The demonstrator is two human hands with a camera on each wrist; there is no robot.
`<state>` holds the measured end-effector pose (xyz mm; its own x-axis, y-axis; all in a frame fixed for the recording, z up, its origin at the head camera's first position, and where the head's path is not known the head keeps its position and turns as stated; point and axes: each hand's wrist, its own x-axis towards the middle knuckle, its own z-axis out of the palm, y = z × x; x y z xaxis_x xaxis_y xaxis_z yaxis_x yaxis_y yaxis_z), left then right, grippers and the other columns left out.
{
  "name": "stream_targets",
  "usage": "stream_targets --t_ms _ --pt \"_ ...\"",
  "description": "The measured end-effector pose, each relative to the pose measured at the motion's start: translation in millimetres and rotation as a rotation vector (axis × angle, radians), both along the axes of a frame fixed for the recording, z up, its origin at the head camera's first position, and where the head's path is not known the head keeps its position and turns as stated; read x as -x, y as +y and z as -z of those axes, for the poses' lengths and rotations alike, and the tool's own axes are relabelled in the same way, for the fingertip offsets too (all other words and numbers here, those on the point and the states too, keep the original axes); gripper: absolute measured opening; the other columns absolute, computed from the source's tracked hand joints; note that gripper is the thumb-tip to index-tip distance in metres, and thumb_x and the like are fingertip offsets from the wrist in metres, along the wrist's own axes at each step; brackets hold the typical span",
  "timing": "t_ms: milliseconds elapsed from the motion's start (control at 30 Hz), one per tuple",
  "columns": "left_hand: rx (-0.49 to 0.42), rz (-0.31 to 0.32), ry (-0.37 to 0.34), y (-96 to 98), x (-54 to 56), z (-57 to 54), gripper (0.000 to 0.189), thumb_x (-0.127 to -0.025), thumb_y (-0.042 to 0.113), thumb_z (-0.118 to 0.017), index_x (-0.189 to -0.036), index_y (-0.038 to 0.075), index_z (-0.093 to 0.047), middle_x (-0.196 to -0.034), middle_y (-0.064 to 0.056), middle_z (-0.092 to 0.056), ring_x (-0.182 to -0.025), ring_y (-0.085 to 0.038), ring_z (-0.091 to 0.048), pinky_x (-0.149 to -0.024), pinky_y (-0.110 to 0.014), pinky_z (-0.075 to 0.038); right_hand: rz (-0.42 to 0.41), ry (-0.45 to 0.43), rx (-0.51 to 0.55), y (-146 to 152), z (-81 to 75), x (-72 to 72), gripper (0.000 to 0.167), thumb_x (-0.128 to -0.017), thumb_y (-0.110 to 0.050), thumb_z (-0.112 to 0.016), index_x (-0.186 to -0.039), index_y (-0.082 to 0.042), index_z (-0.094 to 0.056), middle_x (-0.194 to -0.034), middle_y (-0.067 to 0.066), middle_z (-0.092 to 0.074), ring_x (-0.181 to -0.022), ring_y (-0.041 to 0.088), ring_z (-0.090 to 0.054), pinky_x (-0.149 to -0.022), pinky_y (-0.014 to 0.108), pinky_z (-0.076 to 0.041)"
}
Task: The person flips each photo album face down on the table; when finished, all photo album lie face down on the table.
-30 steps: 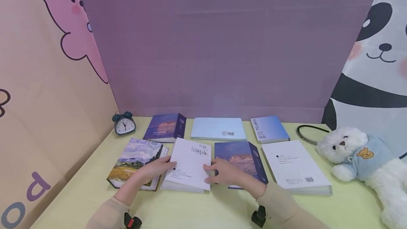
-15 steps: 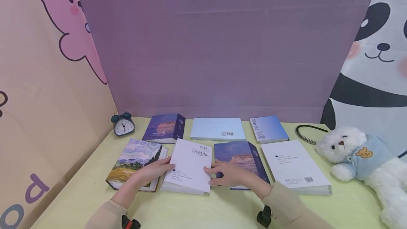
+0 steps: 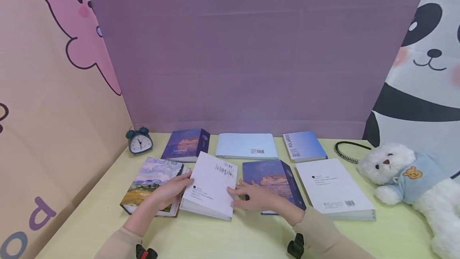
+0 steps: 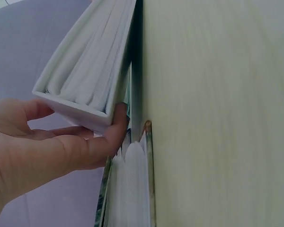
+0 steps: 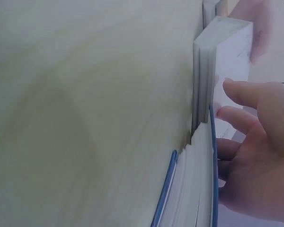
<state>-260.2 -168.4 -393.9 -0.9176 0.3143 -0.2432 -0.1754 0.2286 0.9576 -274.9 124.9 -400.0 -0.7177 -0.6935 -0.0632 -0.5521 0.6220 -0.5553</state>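
Note:
A white photo album (image 3: 212,189) with dark lettering sits tilted in the front row, its left side raised. My left hand (image 3: 171,190) grips that left side; in the left wrist view the thumb and fingers of my left hand (image 4: 61,146) wrap round the spine. By the album's right edge is my right hand (image 3: 255,197), its fingers spread and partly over the blue sea-cliff album (image 3: 271,177). In the right wrist view the thumb and forefinger of my right hand (image 5: 270,142) stand apart near the white cover. Under my left forearm lies a landscape-painting album (image 3: 156,177).
Behind lie a dark sea-cliff album (image 3: 183,144), a pale blue album (image 3: 244,145) and a blue gradient album (image 3: 305,145). Another white album (image 3: 334,187) lies at right. An alarm clock (image 3: 140,142), headband (image 3: 346,155) and plush bear (image 3: 406,175) flank them.
The white album has turned and tilted, its left side lifting with my left hand. My right hand has come slightly away from its right edge, fingers spreading.

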Motion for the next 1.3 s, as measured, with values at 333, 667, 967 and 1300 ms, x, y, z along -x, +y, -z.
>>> stream_targets --t_ms 333,667,967,1300 --pt "0.016 -0.067 0.033 -4.0 -0.2 -9.4 0.064 -0.098 0.033 -0.048 -0.150 0.009 -0.019 -0.129 -0.016 -0.049 -0.110 -0.024 -0.053 -0.087 -0.038 -0.047 0.000 0.099 0.067 -16 1.0 -1.2 0.043 -0.095 -0.026 -0.055 -0.130 -0.002 -0.055 -0.146 0.019 -0.037 -0.135 0.040 -0.032 -0.108 0.055 -0.031" --pt "-0.004 -0.097 0.042 -5.9 0.1 -10.9 0.065 -0.100 0.034 -0.044 -0.149 0.001 -0.016 -0.144 -0.022 -0.036 -0.128 -0.039 -0.041 -0.099 -0.054 -0.042 -0.054 0.088 0.196 -47 -16.5 -10.3 0.045 -0.094 -0.025 -0.056 -0.133 -0.002 -0.052 -0.144 0.017 -0.042 -0.130 0.032 -0.043 -0.087 0.026 -0.053" --pt "-0.088 -0.051 0.063 -11.1 0.5 -13.9 0.055 -0.103 0.034 -0.035 -0.146 0.003 -0.025 -0.132 -0.017 -0.046 -0.106 -0.022 -0.054 -0.089 -0.034 -0.050 0.024 0.032 0.385 -62 -19.7 -12.1 0.052 -0.095 -0.028 -0.055 -0.138 -0.001 -0.044 -0.149 0.016 -0.033 -0.133 0.035 -0.037 -0.093 0.037 -0.050" --pt "-0.145 -0.031 0.094 -16.4 0.1 -10.4 0.053 -0.102 0.034 -0.037 -0.147 0.007 -0.027 -0.132 -0.011 -0.048 -0.105 -0.016 -0.054 -0.088 -0.029 -0.048 0.109 -0.011 0.510 -72 -23.0 -13.2 0.046 -0.095 -0.024 -0.056 -0.132 0.001 -0.050 -0.143 0.019 -0.041 -0.129 0.036 -0.043 -0.096 0.046 -0.047"
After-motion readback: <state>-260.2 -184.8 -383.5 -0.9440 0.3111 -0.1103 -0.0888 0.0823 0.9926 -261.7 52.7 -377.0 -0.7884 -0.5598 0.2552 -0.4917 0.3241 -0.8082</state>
